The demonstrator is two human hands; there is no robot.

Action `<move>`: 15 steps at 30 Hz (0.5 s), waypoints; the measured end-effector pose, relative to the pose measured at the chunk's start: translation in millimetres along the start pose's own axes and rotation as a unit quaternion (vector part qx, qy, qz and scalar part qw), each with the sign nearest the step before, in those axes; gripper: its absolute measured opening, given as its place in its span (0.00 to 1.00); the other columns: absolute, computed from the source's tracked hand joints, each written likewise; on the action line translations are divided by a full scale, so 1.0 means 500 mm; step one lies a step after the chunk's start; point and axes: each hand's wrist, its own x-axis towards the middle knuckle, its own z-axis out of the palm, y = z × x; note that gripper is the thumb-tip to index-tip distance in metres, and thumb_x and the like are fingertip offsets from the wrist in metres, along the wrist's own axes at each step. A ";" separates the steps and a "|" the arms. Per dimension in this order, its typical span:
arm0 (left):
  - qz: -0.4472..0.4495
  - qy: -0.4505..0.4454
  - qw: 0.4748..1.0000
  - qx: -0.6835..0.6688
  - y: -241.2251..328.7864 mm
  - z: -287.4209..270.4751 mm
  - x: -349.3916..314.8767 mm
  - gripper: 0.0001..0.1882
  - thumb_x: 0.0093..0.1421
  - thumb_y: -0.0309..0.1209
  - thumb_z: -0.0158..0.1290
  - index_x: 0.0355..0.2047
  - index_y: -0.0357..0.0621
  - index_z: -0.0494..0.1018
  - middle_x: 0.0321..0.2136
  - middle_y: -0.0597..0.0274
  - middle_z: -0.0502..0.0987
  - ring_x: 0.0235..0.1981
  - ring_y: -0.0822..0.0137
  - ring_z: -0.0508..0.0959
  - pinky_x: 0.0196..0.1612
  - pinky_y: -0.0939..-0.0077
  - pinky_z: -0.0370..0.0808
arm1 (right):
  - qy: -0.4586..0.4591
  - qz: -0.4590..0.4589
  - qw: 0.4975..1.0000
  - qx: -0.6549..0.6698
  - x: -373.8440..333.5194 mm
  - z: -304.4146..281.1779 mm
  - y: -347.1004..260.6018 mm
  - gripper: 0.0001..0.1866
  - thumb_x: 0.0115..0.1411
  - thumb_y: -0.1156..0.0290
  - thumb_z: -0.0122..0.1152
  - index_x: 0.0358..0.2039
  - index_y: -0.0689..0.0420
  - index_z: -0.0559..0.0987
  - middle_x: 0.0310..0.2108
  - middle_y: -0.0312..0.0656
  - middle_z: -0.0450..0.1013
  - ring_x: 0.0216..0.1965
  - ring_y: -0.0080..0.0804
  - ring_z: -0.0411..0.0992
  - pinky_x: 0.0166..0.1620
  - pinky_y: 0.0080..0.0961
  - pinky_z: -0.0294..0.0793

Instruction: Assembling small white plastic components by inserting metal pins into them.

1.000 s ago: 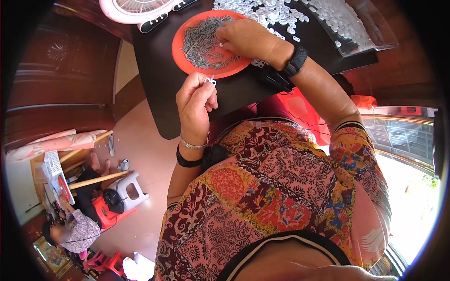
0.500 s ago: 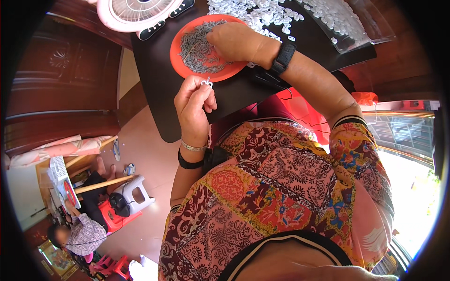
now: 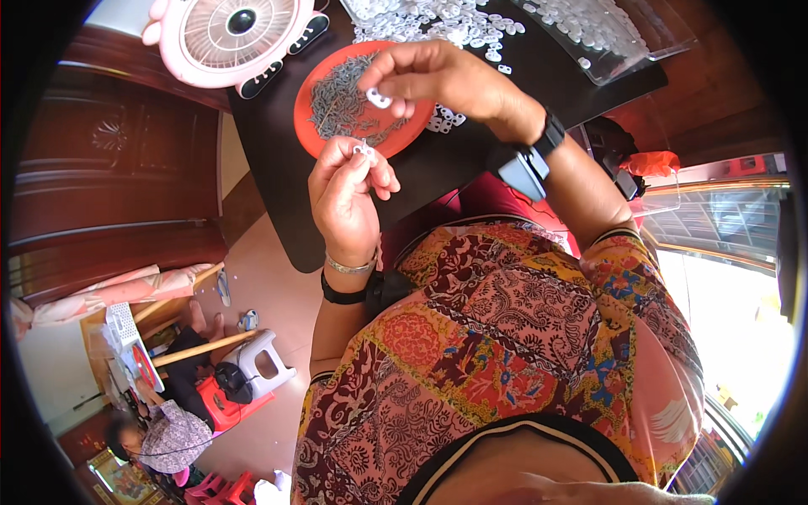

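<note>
My left hand [image 3: 345, 206], closed in a pinch, holds a small white plastic piece [image 3: 363, 151] at the near edge of an orange-red plate [image 3: 305, 126]. A thin pin stands up from that piece. Above the plate my right hand [image 3: 459, 80] grips another white plastic piece [image 3: 378, 98] with two holes, between thumb and fingers. Many small grey screw-like pins [image 3: 330, 99] lie heaped in the plate, partly hidden behind my right hand.
The plate rests on a dark table [image 3: 273, 181]. Loose white pieces [image 3: 438, 21] pile up behind it, beside a clear tray [image 3: 627, 63] of more. A pink fan [image 3: 206, 42] stands at the back left. Another person [image 3: 172, 438] sits at the lower left.
My right hand has come up out of the pins and now shows a white piece in its fingers, its wrist turned. My left hand keeps its pinch in nearly the same place.
</note>
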 end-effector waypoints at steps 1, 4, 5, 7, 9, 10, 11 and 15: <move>0.025 -0.015 0.999 -0.026 -0.003 0.005 0.004 0.08 0.61 0.29 0.42 0.28 0.37 0.65 0.19 0.60 0.69 0.19 0.70 0.70 0.23 0.83 0.65 | 0.003 0.003 1.000 0.027 -0.016 0.010 -0.001 0.10 0.60 0.71 0.57 0.41 0.58 0.78 0.30 0.32 0.75 0.30 0.14 0.72 0.34 0.13 0.72; 0.050 -0.048 0.998 0.000 -0.007 0.022 0.013 0.08 0.61 0.29 0.41 0.28 0.37 0.65 0.19 0.58 0.70 0.20 0.69 0.71 0.24 0.82 0.66 | -0.006 -0.035 0.995 0.091 -0.047 0.028 0.017 0.10 0.61 0.71 0.57 0.42 0.59 0.78 0.31 0.33 0.75 0.31 0.16 0.72 0.36 0.14 0.74; 0.050 -0.053 0.997 -0.014 -0.014 0.021 0.017 0.08 0.61 0.29 0.42 0.29 0.37 0.65 0.19 0.57 0.71 0.20 0.68 0.71 0.25 0.81 0.66 | 0.014 -0.042 0.995 0.086 -0.055 0.037 0.017 0.10 0.61 0.72 0.56 0.43 0.60 0.78 0.32 0.33 0.76 0.32 0.17 0.73 0.37 0.15 0.74; 0.039 -0.049 0.998 -0.026 -0.018 0.020 0.019 0.08 0.61 0.29 0.42 0.29 0.37 0.65 0.19 0.57 0.70 0.20 0.68 0.71 0.25 0.80 0.66 | 0.048 -0.056 0.994 0.081 -0.074 0.055 0.007 0.11 0.61 0.76 0.56 0.44 0.62 0.77 0.34 0.36 0.76 0.37 0.21 0.74 0.41 0.19 0.75; 0.028 -0.044 0.998 -0.037 -0.022 0.021 0.020 0.08 0.61 0.29 0.41 0.28 0.37 0.65 0.19 0.57 0.70 0.20 0.67 0.71 0.25 0.79 0.66 | 0.040 -0.081 0.995 0.039 -0.083 0.051 0.006 0.12 0.61 0.78 0.55 0.45 0.62 0.76 0.35 0.36 0.75 0.37 0.21 0.74 0.42 0.19 0.75; 0.025 -0.053 0.997 -0.052 -0.022 0.020 0.022 0.08 0.60 0.30 0.41 0.28 0.38 0.65 0.19 0.57 0.70 0.19 0.66 0.71 0.25 0.79 0.66 | 0.032 -0.106 0.994 -0.006 -0.085 0.049 0.007 0.13 0.61 0.79 0.53 0.47 0.62 0.75 0.35 0.36 0.75 0.38 0.22 0.74 0.43 0.20 0.74; 0.022 -0.061 0.996 -0.066 -0.023 0.020 0.023 0.08 0.60 0.30 0.41 0.28 0.38 0.65 0.18 0.57 0.69 0.19 0.65 0.70 0.24 0.78 0.66 | 0.032 -0.106 0.994 -0.004 -0.085 0.048 0.009 0.13 0.61 0.79 0.53 0.47 0.62 0.75 0.35 0.36 0.75 0.38 0.22 0.74 0.43 0.20 0.74; -0.012 -0.041 0.994 -0.103 -0.027 0.017 0.026 0.08 0.59 0.30 0.41 0.27 0.39 0.64 0.17 0.57 0.68 0.19 0.64 0.70 0.23 0.77 0.65 | 0.017 -0.097 0.995 0.018 -0.073 0.045 0.015 0.11 0.61 0.78 0.54 0.44 0.63 0.76 0.35 0.37 0.75 0.38 0.22 0.74 0.43 0.20 0.75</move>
